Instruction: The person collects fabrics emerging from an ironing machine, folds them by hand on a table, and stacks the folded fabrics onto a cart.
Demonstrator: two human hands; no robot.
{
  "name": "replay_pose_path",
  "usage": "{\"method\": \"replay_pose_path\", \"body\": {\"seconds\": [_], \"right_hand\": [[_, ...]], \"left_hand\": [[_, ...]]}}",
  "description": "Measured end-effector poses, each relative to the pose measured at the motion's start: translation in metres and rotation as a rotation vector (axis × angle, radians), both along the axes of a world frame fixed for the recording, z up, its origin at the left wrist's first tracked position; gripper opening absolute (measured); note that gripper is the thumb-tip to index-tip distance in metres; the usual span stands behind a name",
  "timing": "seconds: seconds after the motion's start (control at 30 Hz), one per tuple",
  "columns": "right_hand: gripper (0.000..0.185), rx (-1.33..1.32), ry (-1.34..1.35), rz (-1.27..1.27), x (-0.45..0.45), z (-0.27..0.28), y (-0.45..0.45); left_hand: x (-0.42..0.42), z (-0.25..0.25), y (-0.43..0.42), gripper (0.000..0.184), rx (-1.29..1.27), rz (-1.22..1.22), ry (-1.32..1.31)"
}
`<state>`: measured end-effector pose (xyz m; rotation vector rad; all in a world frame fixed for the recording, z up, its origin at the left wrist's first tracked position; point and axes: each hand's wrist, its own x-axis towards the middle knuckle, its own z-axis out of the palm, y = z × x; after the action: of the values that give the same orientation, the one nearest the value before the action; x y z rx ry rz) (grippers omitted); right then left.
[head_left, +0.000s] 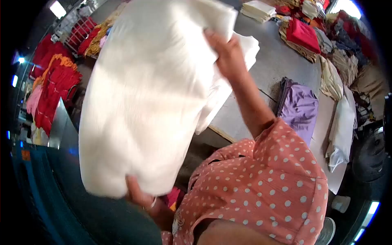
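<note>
A large folded white cloth is held up in front of me and fills the middle of the view. My right hand grips its upper right edge, thumb on the near face and the other fingers mostly hidden. At the bottom edge, my left hand pinches the fabric, its fingers partly behind the cloth. More white fabric shows behind the upper right part, over the grey table; I cannot tell whether it belongs to the same piece.
A folded purple cloth lies right of my arm. Folded red cloth and a white stack sit farther back. Mixed fabrics heap along the right. Red garments hang at left, near a metal edge.
</note>
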<state>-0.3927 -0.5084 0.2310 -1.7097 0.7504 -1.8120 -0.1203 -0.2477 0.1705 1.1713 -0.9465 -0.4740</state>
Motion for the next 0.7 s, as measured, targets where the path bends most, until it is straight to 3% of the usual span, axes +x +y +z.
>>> {"method": "replay_pose_path", "body": {"seconds": [0.03,0.07,0.1,0.13,0.17,0.27,0.3,0.33,0.43,0.5,0.63,0.7], "right_hand": [[0.019,0.029,-0.166,0.070,-0.025,-0.008,-0.023],[0.020,0.047,-0.338,0.137,-0.050,-0.016,-0.045],[0.022,0.254,-0.529,0.280,-0.074,-0.019,-0.056],[0.024,0.300,-0.487,0.162,-0.094,-0.030,-0.064],[0.025,0.345,-0.444,0.046,-0.113,-0.047,-0.074],[0.044,0.363,0.058,-0.514,-0.182,-0.147,-0.117],[0.049,0.362,0.163,-0.682,-0.195,-0.163,-0.126],[0.055,0.178,0.302,-0.821,-0.185,-0.154,-0.114],[0.052,0.075,0.596,-0.724,-0.135,-0.095,-0.089],[0.049,-0.002,0.741,-0.556,-0.103,-0.091,-0.095],[0.053,0.141,1.285,-0.414,-0.056,-0.160,-0.116],[0.053,0.236,1.261,-0.323,-0.055,-0.156,-0.121]], "left_hand": [[-0.027,0.020,-0.036,0.040,0.033,-0.031,0.375],[0.006,-0.050,-0.060,0.033,0.097,0.006,0.065],[-0.051,0.000,-0.101,0.030,-0.011,-0.046,0.304],[-0.051,-0.032,-0.129,0.029,0.055,-0.108,0.357],[-0.082,-0.011,-0.153,0.028,0.024,-0.172,0.233],[-0.108,-0.061,-0.203,0.037,0.236,-0.145,0.341],[-0.116,-0.068,-0.211,0.036,0.301,-0.122,0.398],[-0.120,-0.071,-0.219,0.036,0.299,-0.138,0.406],[-0.116,-0.079,-0.217,0.037,0.329,-0.157,0.401],[-0.111,-0.081,-0.216,0.041,0.366,-0.149,0.378],[-0.112,-0.085,-0.219,0.042,0.358,-0.163,0.442],[-0.105,-0.083,-0.216,0.037,0.402,-0.258,0.467]]}}
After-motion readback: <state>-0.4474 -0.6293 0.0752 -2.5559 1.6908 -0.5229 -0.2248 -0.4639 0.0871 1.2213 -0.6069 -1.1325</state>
